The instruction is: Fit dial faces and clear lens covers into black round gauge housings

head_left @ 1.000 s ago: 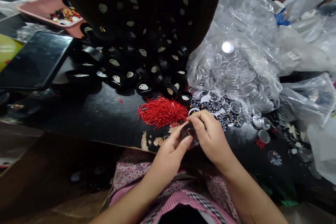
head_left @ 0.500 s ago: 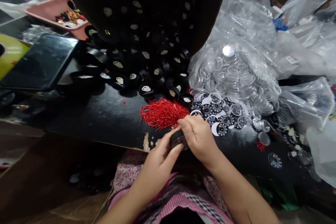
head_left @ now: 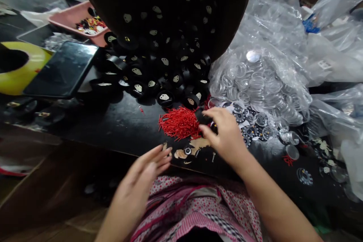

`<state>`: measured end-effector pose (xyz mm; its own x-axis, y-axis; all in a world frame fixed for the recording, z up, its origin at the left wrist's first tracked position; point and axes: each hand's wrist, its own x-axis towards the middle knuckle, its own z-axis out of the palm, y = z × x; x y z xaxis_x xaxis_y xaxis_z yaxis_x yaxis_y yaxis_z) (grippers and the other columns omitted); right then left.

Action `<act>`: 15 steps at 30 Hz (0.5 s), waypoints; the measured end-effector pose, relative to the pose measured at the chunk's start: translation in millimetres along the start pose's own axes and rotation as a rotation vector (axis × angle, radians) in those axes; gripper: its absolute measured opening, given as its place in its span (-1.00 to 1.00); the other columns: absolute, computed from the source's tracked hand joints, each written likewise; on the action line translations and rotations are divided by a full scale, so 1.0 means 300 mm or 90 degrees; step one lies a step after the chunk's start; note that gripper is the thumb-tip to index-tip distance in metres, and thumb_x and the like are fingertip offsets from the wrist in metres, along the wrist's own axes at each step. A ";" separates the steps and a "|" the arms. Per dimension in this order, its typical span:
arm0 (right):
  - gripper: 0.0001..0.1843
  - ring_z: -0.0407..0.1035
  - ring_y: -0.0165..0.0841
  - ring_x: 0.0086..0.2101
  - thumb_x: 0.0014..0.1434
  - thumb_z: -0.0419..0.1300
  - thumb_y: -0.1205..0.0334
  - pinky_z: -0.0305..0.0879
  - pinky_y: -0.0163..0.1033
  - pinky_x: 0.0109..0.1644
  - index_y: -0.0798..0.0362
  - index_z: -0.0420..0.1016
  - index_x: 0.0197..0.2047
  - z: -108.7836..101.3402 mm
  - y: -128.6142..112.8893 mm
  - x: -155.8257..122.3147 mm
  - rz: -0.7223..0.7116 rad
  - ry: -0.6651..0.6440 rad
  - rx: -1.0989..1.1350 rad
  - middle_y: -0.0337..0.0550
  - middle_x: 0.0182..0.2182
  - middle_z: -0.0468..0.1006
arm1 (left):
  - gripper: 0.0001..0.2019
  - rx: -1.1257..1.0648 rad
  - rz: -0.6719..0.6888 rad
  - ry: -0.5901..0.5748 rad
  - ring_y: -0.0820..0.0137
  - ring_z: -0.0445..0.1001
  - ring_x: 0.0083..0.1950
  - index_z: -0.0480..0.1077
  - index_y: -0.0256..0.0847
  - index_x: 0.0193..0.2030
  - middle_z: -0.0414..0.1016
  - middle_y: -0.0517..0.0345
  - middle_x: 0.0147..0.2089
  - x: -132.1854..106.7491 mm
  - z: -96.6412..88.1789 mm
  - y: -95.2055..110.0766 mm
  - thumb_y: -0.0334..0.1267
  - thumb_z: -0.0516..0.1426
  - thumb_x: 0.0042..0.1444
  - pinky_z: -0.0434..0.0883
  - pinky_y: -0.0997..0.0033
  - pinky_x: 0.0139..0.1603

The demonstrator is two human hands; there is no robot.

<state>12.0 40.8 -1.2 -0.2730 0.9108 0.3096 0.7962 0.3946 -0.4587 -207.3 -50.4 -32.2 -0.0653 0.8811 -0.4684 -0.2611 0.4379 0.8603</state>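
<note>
Left hand [head_left: 138, 181]: hovering near black bench [head_left: 119, 121] edge, grip released
Right hand [head_left: 227, 134]: grasping black round case [head_left: 202, 115] beside red thin-stick heap [head_left: 179, 123]

Your black case [head_left: 200, 116] looks like matt plastic, the red slivers [head_left: 178, 123] like shinier plastic. Before you, the clear discs [head_left: 262, 89] are smooth and glossy, the bag [head_left: 269, 30] crinkled, filmy plastic, the black tabletop [head_left: 121, 121] semi-glossy with rough patches [head_left: 201, 143].
</note>
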 end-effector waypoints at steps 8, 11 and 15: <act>-0.75 0.39 -0.24 -0.01 0.34 0.12 0.21 0.30 -0.08 0.11 0.04 0.54 0.01 -0.053 -0.043 -0.142 0.065 -0.024 0.085 -0.03 -0.06 0.51 | -0.71 -0.270 -0.124 -0.066 0.18 0.46 0.21 0.45 -0.07 0.03 0.53 0.07 0.14 0.080 0.245 0.000 -0.11 0.22 0.19 0.46 0.23 0.18; -0.55 0.36 -0.05 0.03 0.24 0.24 0.21 0.29 0.11 0.13 0.13 0.44 0.17 -0.090 0.107 -0.104 0.212 -0.007 -0.059 0.15 0.00 0.42 | -0.71 -0.301 -0.089 -0.100 0.21 0.55 0.06 0.46 -0.12 0.01 0.56 0.05 0.07 0.077 0.233 0.000 -0.13 0.24 0.17 0.54 0.24 0.06; -0.60 0.33 0.05 0.06 0.16 0.30 0.25 0.24 0.21 0.14 0.09 0.51 0.08 -0.093 0.211 -0.051 0.232 -0.025 -0.138 0.16 0.03 0.40 | -0.75 -0.323 -0.135 -0.129 0.30 0.59 -0.05 0.47 -0.11 0.02 0.58 0.06 0.04 0.063 0.236 0.000 -0.14 0.19 0.23 0.57 0.40 -0.12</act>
<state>81.7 48.4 -11.9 0.0300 0.9916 0.1262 0.9382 0.0156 -0.3457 -140.5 -21.2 -26.7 0.2110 0.8219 -0.5291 -0.6799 0.5123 0.5247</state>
